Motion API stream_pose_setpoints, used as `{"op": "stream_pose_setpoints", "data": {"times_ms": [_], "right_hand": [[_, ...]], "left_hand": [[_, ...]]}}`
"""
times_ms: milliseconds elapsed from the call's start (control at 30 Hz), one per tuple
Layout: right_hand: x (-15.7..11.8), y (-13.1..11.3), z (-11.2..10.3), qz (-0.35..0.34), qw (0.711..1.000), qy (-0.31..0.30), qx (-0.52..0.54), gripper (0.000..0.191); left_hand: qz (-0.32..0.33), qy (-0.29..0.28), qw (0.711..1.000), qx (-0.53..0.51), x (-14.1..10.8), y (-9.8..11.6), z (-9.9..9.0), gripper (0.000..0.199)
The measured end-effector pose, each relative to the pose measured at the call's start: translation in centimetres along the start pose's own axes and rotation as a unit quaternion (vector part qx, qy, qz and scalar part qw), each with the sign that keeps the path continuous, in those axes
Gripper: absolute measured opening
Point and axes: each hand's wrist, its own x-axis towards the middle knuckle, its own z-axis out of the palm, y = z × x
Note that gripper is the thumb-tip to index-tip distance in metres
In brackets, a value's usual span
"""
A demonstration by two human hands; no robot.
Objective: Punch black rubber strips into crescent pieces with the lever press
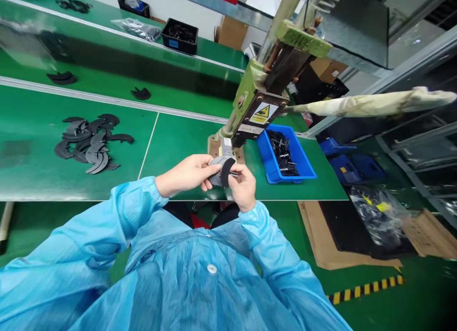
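Between my two hands is a curved dark grey plastic piece, held just in front of the press base. My left hand grips its left side, thumb on top and fingers curled under. My right hand pinches at its right edge, where a small thin dark part sticks out between thumb and fingers. Whether that thin part is fixed to the curved piece I cannot tell. Right behind my hands stands a green hand press with a warning label and a long wrapped lever.
A blue bin of small black parts stands right of the press. Several curved dark pieces lie heaped on the green table at left. Farther back are two more curved pieces, a black tray and a plastic bag.
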Motion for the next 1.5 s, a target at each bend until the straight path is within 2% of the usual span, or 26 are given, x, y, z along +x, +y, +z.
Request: {"op": "stream_pose_setpoints", "data": {"times_ms": [233,400,500,633,700,767,867,1033,1067,1133,1200,1233,1267,1333,1400,1500], "right_hand": [[-0.8,0.0,-0.1,0.006,1.0,0.016,-0.02,0.036],[-1.3,-1.0,0.0,-0.009,0.999,0.034,-0.026,0.036],[-1.6,-1.5,0.0,-0.023,0.998,0.048,-0.026,0.034],[-2.1,-1.7,-0.4,-0.038,0.997,0.056,-0.025,0.029],[-2.2,-1.9,-0.7,-0.031,0.998,0.039,-0.038,0.025],[-2.0,-2.2,-1.3,-0.031,0.997,0.014,-0.064,0.022],[-1.4,-3.0,-2.3,-0.083,0.988,-0.012,-0.127,0.018],[-0.8,-4.1,-3.2,-0.167,0.962,-0.072,-0.206,0.019],[-0.8,-4.1,-3.2,-0.177,0.958,-0.078,-0.213,0.019],[-0.8,-4.1,-3.3,-0.195,0.952,-0.081,-0.221,0.017],[-0.9,-3.9,-3.3,-0.2,0.951,-0.076,-0.223,0.015],[-1.0,-3.8,-3.3,-0.199,0.952,-0.072,-0.223,0.014],[-1.0,-3.7,-3.3,-0.197,0.952,-0.069,-0.222,0.013],[-1.1,-3.6,-3.2,-0.195,0.953,-0.068,-0.221,0.012],[-1.2,-3.5,-3.1,-0.195,0.952,-0.072,-0.226,0.011],[-1.3,-3.4,-3.0,-0.195,0.945,-0.08,-0.249,0.007]], "left_hand": [[0.003,0.028,0.999,0.039,-0.9,0.3,1.8,0.045],[0.022,0.052,0.994,0.094,-1.5,0.5,2.9,0.04],[0.004,0.023,0.998,0.066,-1.4,0.6,3.2,0.042],[-0.044,-0.063,0.997,-0.021,-0.8,0.7,2.9,0.05],[-0.047,-0.074,0.995,-0.04,-0.5,0.6,2.5,0.053],[-0.036,-0.048,0.998,-0.03,-0.2,0.4,2.2,0.055],[-0.026,-0.012,1.0,0.001,-0.2,0.3,1.7,0.058],[-0.032,-0.016,0.997,0.063,-0.8,0.0,1.7,0.056],[-0.017,-0.003,0.996,0.087,-1.0,-0.1,1.8,0.053],[0.057,0.072,0.983,0.162,-1.5,-0.1,1.9,0.044],[0.166,0.162,0.939,0.256,-1.8,0.1,2.0,0.033],[0.212,0.183,0.912,0.298,-2.0,0.3,2.0,0.028],[0.246,0.183,0.893,0.331,-2.1,0.4,2.1,0.026],[0.272,0.138,0.879,0.366,-2.1,0.6,2.3,0.028],[0.264,0.101,0.885,0.369,-1.9,0.5,2.6,0.035],[0.234,0.093,0.903,0.349,-1.5,0.1,3.0,0.04]]}}
